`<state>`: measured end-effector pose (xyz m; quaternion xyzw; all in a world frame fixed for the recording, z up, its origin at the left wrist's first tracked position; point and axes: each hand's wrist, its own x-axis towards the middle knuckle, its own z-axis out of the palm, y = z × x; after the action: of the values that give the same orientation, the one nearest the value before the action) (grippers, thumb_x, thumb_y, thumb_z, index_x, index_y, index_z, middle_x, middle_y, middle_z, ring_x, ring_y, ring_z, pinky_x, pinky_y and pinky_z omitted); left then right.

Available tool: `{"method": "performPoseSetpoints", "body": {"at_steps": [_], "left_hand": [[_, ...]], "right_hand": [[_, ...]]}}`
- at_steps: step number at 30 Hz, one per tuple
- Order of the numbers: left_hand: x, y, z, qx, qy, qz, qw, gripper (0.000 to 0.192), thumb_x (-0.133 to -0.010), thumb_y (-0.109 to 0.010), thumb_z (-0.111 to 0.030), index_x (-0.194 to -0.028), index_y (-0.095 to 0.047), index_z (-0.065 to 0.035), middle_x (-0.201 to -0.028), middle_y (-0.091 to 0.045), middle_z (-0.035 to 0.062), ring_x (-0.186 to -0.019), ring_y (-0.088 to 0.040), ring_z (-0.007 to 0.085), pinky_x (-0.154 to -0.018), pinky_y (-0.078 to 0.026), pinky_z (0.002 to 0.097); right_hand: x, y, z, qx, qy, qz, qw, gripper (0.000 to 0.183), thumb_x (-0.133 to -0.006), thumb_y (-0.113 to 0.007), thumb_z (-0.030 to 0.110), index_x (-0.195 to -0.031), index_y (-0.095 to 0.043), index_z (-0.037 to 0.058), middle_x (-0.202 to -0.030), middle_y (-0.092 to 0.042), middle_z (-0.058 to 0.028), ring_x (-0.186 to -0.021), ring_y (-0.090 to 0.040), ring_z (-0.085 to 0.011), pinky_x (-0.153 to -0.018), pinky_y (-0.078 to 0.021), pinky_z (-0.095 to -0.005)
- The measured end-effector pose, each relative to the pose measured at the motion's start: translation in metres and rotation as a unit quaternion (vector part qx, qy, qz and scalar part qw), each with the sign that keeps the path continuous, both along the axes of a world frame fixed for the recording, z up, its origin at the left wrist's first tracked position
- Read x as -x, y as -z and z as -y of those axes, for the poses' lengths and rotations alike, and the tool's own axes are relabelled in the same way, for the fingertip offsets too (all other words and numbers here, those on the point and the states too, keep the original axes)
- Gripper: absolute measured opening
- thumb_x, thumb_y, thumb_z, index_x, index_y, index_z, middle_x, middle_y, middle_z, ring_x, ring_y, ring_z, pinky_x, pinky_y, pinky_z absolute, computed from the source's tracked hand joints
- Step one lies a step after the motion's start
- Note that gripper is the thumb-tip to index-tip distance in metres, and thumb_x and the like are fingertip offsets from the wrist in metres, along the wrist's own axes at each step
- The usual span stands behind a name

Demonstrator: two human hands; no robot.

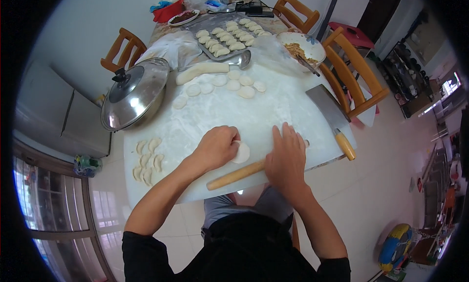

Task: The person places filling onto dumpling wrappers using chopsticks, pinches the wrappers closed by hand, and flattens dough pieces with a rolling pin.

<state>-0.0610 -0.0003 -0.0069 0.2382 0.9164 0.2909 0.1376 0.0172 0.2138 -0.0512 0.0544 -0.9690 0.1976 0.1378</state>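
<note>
My left hand (219,146) pinches the left edge of a round dough wrapper (242,152) lying on the floured white board (205,128). To its right, my right hand (286,157) rests over a wooden rolling pin (236,175), palm down with the fingers stretched forward; the pin slants across the board's near edge. Farther off lie several flat dough rounds (246,92) and a thick roll of dough (201,71). Several folded dumplings (145,160) sit at the board's left side. Behind the board, a metal tray (209,53) bears rows of dumplings.
At the left stands a lidded metal pan (133,95). A cleaver (331,108) with a wooden handle lies along the right edge. A ladle (244,59), a bowl of filling (315,49) and plastic bags (172,49) are at the back. Wooden chairs (361,80) surround the table.
</note>
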Motion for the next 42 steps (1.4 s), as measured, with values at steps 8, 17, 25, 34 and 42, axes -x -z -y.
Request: {"method": "performPoseSetpoints", "body": {"at_steps": [8, 17, 25, 34, 42], "left_hand": [[0.012, 0.001, -0.006, 0.055, 0.016, -0.102, 0.993, 0.022, -0.094, -0.062, -0.016, -0.087, -0.073, 0.0015, -0.091, -0.069, 0.026, -0.092, -0.067, 0.0451, -0.084, -0.053, 0.0526], [-0.001, 0.001, 0.007, -0.077, -0.081, 0.063, 0.992, 0.018, -0.089, -0.065, -0.014, -0.09, -0.074, 0.0007, -0.092, -0.07, 0.0234, -0.092, -0.068, 0.0414, -0.084, -0.054, 0.049], [0.016, 0.009, -0.005, 0.003, 0.013, -0.088, 0.996, 0.018, -0.09, -0.068, -0.016, -0.091, -0.07, 0.0022, -0.087, -0.069, 0.0204, -0.085, -0.068, 0.038, -0.079, -0.053, 0.0457], [0.009, 0.007, 0.01, -0.047, -0.057, 0.084, 0.994, 0.018, -0.09, -0.068, -0.012, -0.099, -0.069, 0.0033, -0.085, -0.072, 0.0182, -0.074, -0.069, 0.0294, -0.071, -0.055, 0.0402], [0.014, 0.011, 0.006, -0.005, -0.014, -0.015, 1.0, 0.024, -0.088, -0.068, -0.01, -0.107, -0.066, 0.0038, -0.087, -0.07, 0.0168, -0.081, -0.069, 0.0297, -0.075, -0.054, 0.0403]], "right_hand": [[0.107, -0.007, 0.033, -0.041, 0.1, -0.082, 0.991, 0.065, -0.088, -0.06, 0.012, -0.15, -0.048, -0.0049, -0.161, -0.034, -0.0363, -0.149, -0.034, -0.0536, -0.124, -0.0252, -0.0593], [-0.009, -0.002, -0.004, 0.014, -0.047, -0.026, 0.998, 0.073, -0.082, -0.068, 0.013, -0.15, -0.05, -0.0037, -0.155, -0.047, -0.0314, -0.148, -0.042, -0.0461, -0.125, -0.0256, -0.0572], [0.089, 0.002, 0.023, -0.008, 0.064, -0.107, 0.992, 0.059, -0.09, -0.059, 0.014, -0.146, -0.057, -0.0026, -0.159, -0.042, -0.0317, -0.148, -0.039, -0.049, -0.124, -0.0261, -0.0579], [0.036, 0.005, 0.018, -0.023, 0.064, -0.102, 0.992, 0.066, -0.087, -0.061, 0.014, -0.15, -0.051, -0.0058, -0.162, -0.037, -0.0336, -0.151, -0.033, -0.0533, -0.126, -0.0189, -0.0617], [0.066, 0.005, 0.017, 0.012, 0.039, -0.065, 0.997, 0.065, -0.091, -0.058, 0.013, -0.153, -0.047, -0.0045, -0.162, -0.036, -0.0328, -0.151, -0.032, -0.0502, -0.127, -0.0198, -0.0592]]}}
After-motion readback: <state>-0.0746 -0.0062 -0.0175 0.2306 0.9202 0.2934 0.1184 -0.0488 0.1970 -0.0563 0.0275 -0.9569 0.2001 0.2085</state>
